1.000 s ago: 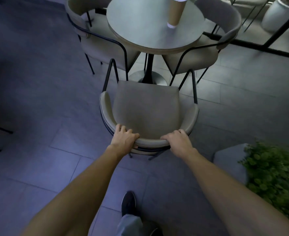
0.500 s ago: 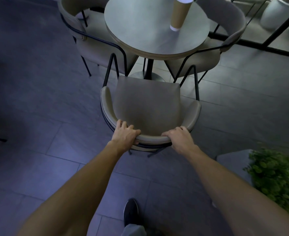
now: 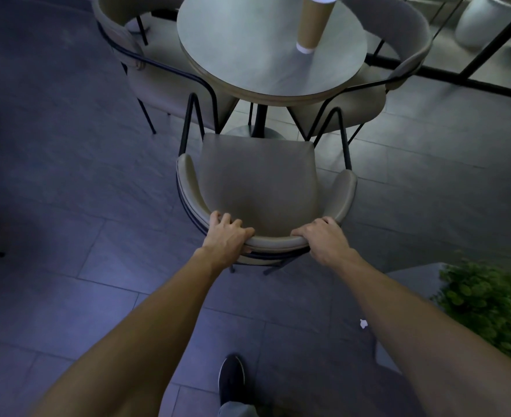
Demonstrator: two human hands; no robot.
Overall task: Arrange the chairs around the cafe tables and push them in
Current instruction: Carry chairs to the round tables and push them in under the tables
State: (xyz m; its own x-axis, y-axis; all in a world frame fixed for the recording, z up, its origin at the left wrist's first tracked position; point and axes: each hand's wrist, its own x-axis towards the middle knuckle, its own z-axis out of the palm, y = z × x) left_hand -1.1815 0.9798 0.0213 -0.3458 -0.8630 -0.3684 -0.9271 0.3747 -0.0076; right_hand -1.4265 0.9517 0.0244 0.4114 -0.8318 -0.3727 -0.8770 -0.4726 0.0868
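Observation:
A grey padded chair (image 3: 258,179) with a black metal frame stands in front of me, its seat facing a round grey cafe table (image 3: 248,55). My left hand (image 3: 225,236) grips the left part of the curved backrest. My right hand (image 3: 323,240) grips the right part. The seat's front edge lies just short of the table's rim, near the pedestal base. Two more grey chairs stand at the table: one at the left (image 3: 158,76) and one at the right (image 3: 368,94), both tucked partly under the top.
A tall brown paper cup (image 3: 313,25) stands on the table. A green plant (image 3: 488,302) in a grey planter sits at my right. Black railing bars (image 3: 458,76) and a pale pot (image 3: 482,22) lie behind the table. My dark shoe (image 3: 231,377) is on the tiled floor.
The chair has slid forward toward the table with both hands still on its backrest, and I have stepped after it. The other chairs have not moved.

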